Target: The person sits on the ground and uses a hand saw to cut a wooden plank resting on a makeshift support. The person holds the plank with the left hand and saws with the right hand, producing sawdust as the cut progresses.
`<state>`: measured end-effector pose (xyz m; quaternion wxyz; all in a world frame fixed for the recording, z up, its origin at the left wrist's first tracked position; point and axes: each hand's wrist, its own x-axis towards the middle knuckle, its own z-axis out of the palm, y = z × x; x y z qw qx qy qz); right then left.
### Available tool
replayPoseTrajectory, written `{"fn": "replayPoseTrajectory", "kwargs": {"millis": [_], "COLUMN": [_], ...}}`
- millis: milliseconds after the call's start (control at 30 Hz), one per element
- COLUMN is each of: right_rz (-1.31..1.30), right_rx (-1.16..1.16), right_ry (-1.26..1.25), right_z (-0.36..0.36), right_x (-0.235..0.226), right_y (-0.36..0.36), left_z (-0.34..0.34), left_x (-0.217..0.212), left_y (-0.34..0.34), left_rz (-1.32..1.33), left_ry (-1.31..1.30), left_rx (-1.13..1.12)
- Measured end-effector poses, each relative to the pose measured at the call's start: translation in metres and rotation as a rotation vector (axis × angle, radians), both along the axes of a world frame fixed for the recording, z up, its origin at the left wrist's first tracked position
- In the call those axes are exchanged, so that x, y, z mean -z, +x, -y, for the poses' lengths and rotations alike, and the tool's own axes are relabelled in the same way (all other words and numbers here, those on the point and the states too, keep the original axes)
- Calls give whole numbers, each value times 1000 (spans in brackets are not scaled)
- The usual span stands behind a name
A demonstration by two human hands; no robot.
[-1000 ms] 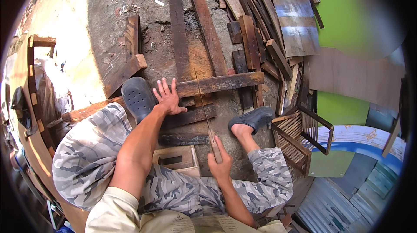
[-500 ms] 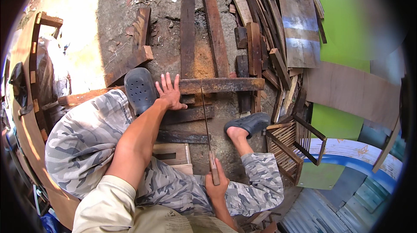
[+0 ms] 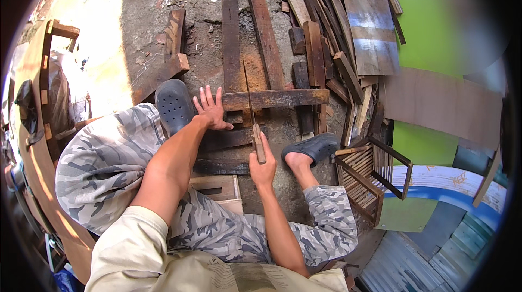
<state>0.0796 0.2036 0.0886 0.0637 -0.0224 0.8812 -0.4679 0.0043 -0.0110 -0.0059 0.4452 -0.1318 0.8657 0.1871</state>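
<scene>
1. Head view: gripped a handsaw (image 3: 252,115) in the right hand (image 3: 263,169), with fingers closed round the wooden handle (image 3: 259,148); pointed the thin blade (image 3: 247,82) toward the far side, across a dark wooden beam (image 3: 288,97); could not tell how deep it sat in the wood;
2. Laid the left hand (image 3: 212,112) on the left part of the beam, opened out with fingers spread wide, pressing rather than grasping; set the left clog (image 3: 175,106) just beside it;
3. Had the beam lying left to right across the middle, with short dark pieces (image 3: 231,139) on its near side; planted the right clog (image 3: 318,146) nearer, toward the right;
4. Saw two long planks (image 3: 230,36) stretching to the far side, with orange-brown sawdust (image 3: 256,71) between them; found stacked boards (image 3: 333,14) at far right;
5. Showed a slatted wooden frame (image 3: 359,176) to the right, before a green panel (image 3: 429,145); revealed corrugated sheeting (image 3: 399,265) at near right, plus a wooden box (image 3: 225,183) beside the camouflage trousers (image 3: 217,237).
</scene>
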Motion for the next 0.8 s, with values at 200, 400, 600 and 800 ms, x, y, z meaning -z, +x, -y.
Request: {"fn": "replayPoseTrajectory", "kwargs": {"millis": [200,400,600,800], "right_rz": [235,184,137,153], "right_rx": [56,43,98,86], "right_ry": [94,87,-92,-45], "right_z": [-40,-35,8,10], "right_x": [-106,-49,54,-20], "right_y": [77,78,-12,-3], "left_z": [-2,-1,-6,-1], "left_x": [-3,-8,-6,-4], "left_y": [4,11,3,3], "left_rz": [-13,21,1,-15], "left_ry": [11,23,16,-18], "left_rx": [-9,2,19,1]}}
